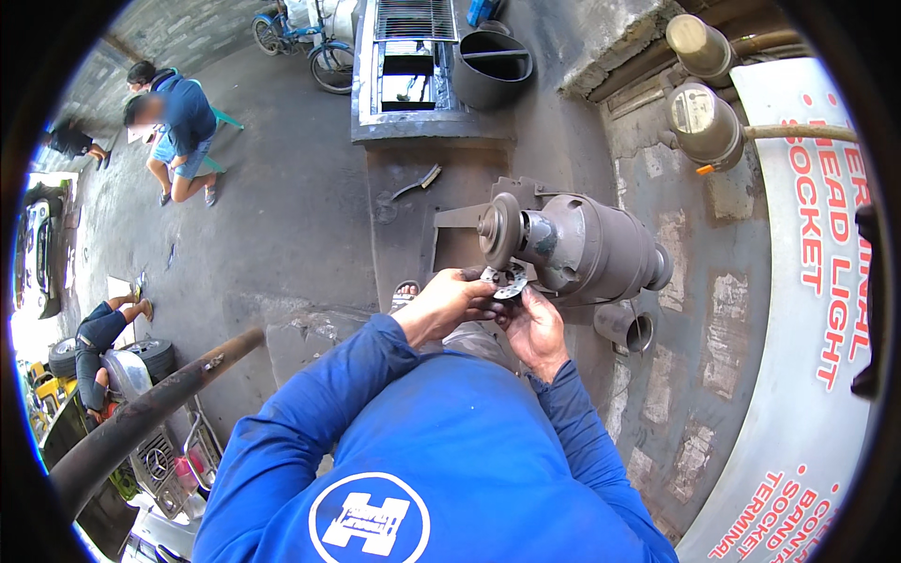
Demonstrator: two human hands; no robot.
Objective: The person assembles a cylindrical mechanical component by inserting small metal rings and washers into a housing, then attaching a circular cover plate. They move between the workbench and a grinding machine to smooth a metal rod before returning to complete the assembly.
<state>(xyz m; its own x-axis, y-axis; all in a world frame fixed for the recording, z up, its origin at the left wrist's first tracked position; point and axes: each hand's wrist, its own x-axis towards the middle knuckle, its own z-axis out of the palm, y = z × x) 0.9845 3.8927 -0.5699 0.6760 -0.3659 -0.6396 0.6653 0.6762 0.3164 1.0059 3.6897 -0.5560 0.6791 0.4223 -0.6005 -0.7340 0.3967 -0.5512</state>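
Between my two hands is a small, flat silver metal plate (510, 281) with dark holes or spots on it. My left hand (445, 305) grips its left side, fingers bent and thumb toward the plate. On the lower right, my right hand (535, 330) pinches the plate's edge between thumb and fingers. Just beyond the plate stands a bench grinder with a grey motor body (601, 246). Its round wheel (503, 228) is directly above the plate in view; I cannot tell whether they touch. My fingers hide part of the plate's underside.
A short pipe (623, 327) lies right of my right hand. A metal-framed bench (413, 122) and a divided dark bin (492, 70) stand ahead. Left, a thick rusty pole (169, 413) slants across. Another person sits on a green stool (225, 119); a lettered banner (751, 375) hangs right.
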